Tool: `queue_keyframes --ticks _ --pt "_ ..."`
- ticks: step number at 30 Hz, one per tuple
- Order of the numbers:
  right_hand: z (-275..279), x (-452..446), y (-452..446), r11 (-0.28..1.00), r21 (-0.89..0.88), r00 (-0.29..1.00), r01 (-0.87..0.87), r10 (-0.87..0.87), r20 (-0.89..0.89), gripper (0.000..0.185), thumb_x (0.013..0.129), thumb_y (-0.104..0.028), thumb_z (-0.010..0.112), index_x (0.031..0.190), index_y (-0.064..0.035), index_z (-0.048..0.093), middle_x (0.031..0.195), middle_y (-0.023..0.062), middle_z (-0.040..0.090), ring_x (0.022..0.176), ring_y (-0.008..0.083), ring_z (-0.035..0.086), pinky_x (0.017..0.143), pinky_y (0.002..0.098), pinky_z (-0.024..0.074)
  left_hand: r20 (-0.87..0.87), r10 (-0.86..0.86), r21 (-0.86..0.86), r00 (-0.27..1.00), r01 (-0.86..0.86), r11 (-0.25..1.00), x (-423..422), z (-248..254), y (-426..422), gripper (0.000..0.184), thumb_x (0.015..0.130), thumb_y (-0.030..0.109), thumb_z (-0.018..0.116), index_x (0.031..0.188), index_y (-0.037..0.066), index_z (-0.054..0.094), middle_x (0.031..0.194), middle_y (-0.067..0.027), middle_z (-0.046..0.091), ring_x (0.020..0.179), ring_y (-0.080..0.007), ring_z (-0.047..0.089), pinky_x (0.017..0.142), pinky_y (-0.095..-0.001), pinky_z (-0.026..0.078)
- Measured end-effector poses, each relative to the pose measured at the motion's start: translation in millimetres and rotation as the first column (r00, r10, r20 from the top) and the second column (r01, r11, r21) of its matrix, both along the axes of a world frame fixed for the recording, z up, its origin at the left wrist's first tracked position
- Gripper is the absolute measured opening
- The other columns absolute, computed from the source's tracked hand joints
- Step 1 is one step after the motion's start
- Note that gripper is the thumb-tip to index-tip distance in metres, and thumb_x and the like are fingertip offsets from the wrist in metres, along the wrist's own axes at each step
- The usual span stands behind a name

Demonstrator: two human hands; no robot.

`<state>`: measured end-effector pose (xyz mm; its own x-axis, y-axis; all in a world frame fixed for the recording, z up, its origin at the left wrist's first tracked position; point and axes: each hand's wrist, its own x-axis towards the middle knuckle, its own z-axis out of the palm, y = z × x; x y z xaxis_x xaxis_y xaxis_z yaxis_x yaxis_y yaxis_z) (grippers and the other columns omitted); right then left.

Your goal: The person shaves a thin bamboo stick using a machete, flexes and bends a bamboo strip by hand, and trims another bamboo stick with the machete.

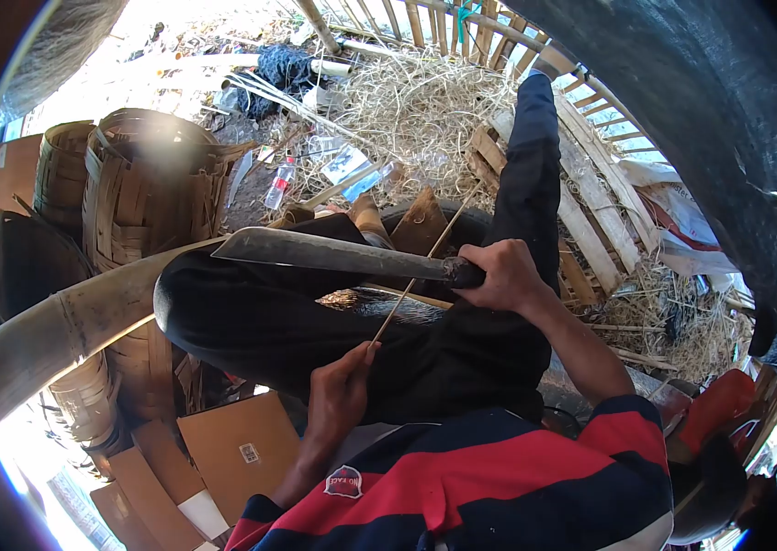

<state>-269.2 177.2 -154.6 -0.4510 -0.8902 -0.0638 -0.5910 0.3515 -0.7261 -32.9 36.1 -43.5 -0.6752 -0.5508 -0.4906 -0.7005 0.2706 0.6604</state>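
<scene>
My right hand [506, 275] is wrapped around the dark handle of a machete [315, 253]. Its long, worn blade points left across my lap, above my bent knee. In my left hand [339, 390], fingers pinch the lower end of a thin bamboo strip [395, 319]. The strip slants up and right, crossing the machete near the handle; whether the two touch I cannot tell. Behind the blade, a brown pointed piece [421, 223] stands between my legs.
Woven bamboo baskets [145, 197] stand at the left beside a thick bamboo pole [67, 321]. Cardboard boxes [240, 445] lie lower left. Ahead are straw [434, 101], a plastic bottle [280, 184] and wooden slats [595, 197]. A dark sheet [692, 101] hangs at right.
</scene>
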Motion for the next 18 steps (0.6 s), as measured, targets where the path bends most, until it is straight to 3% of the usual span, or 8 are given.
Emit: queue_keyframes --ticks 11,13,18 --pt "-1.9 -5.2 -4.3 1.000 0.002 1.000 -0.016 0.016 -0.019 0.026 0.068 -0.034 0.075 0.081 -0.0124 0.068 0.065 0.0102 0.066 0.066 0.0306 0.068 0.061 0.0423 0.0535 -0.031 0.001 0.009 1.000 0.000 1.000 1.7 2.4 -1.0 0.022 0.098 0.012 0.057 0.111 -0.002 0.067 0.079 -0.0161 0.069 0.073 -0.0061 0.061 0.064 -0.0246 0.046" --pt "-3.2 -5.8 -5.4 1.000 0.009 0.999 -0.010 0.010 -0.034 0.026 0.068 -0.035 0.075 0.080 -0.0124 0.068 0.064 0.0107 0.065 0.066 0.0310 0.068 0.061 0.0423 0.0536 0.024 0.001 0.030 1.000 -0.001 1.000 3.3 2.8 -2.1 0.022 0.097 0.012 0.058 0.114 0.002 0.067 0.074 -0.0195 0.064 0.060 -0.0134 0.060 0.058 -0.0281 0.045" --pt "-7.2 -7.0 -4.8 1.000 -0.003 0.999 -0.006 0.006 -0.045 0.026 0.067 -0.035 0.075 0.080 -0.0130 0.068 0.063 0.0109 0.065 0.065 0.0312 0.067 0.061 0.0422 0.0535 -0.003 0.004 0.013 1.000 -0.004 1.000 3.6 2.1 -3.1 0.022 0.098 0.013 0.057 0.114 0.001 0.067 0.075 -0.0201 0.064 0.061 -0.0135 0.061 0.059 -0.0282 0.045"
